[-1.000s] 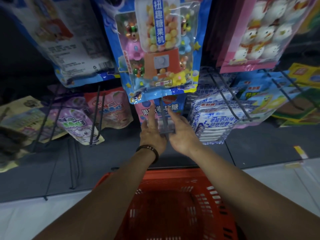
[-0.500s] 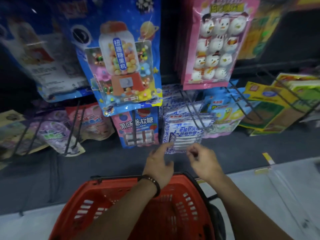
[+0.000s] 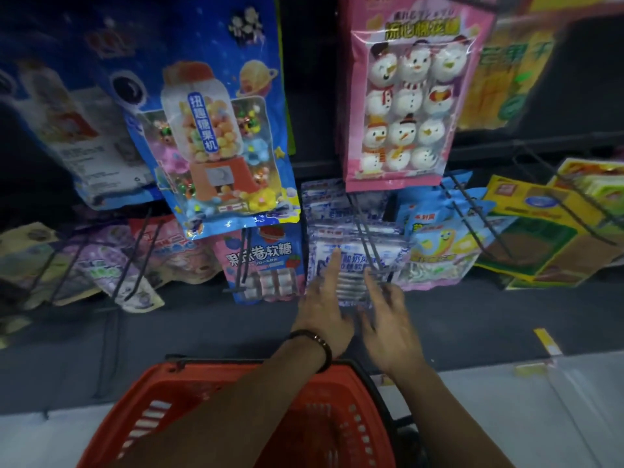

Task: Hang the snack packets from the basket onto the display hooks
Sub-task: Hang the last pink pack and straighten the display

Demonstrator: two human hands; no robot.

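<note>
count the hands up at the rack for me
2. The left hand, with a dark wristband, points a finger onto the blue-and-white packets; the right hand is just right of it, fingers spread. No other hands show.

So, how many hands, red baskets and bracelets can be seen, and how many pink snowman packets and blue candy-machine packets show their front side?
Hands: 2 (left hand, right hand)
Red basket: 1
Bracelet: 1
Pink snowman packet: 1
Blue candy-machine packet: 1
Total: 6
</note>
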